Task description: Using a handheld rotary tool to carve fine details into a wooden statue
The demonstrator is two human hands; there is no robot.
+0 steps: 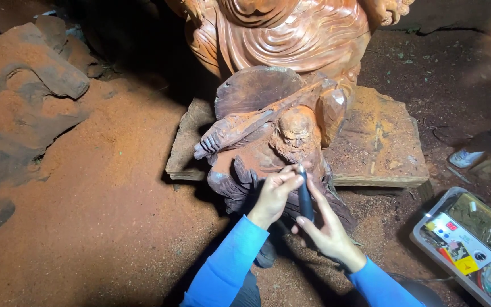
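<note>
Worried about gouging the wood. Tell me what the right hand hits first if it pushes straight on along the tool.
Likely the small carved figure: the right hand aims the dark tool up at its bearded face, tip seemingly already there. Depth is unclear.

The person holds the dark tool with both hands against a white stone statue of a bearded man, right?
Not quite. The head view shows both hands, left hand and right hand, on the dark tool, but the bearded statue is reddish-brown carved wood, not white stone.

Large statue [291, 34]: stood behind, glossy orange wood, folded robes.
Wooden slab [379, 142]: lay on the sawdust-covered ground [103, 193].
Grey tray [464, 239]: sat at lower right, holding a control box.
Wood offcuts [41, 62]: lay upper left.
</note>
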